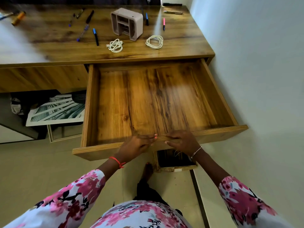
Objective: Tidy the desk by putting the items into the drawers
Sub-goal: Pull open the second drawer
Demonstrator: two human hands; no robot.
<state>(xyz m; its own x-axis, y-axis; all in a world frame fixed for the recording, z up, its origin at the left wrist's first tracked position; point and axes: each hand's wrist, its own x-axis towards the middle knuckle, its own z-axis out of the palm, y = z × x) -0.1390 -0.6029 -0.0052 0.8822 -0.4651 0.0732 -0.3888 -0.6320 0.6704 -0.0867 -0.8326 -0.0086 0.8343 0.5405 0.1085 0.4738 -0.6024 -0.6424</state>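
Since the drawer (156, 99) stands wide open with its floor bare, I judge that no desk item has gone in yet. At six o'clock I see the left hand (138, 143) and right hand (182, 140) side by side, fingers curled over the drawer's front lip and gripping it, likely to control its slide. At twelve o'clock, on the desk (49, 46), lie the left cable (116, 45), right cable (154, 41), a pen (95, 37) and an organizer (127, 23), handy just above the drawer.
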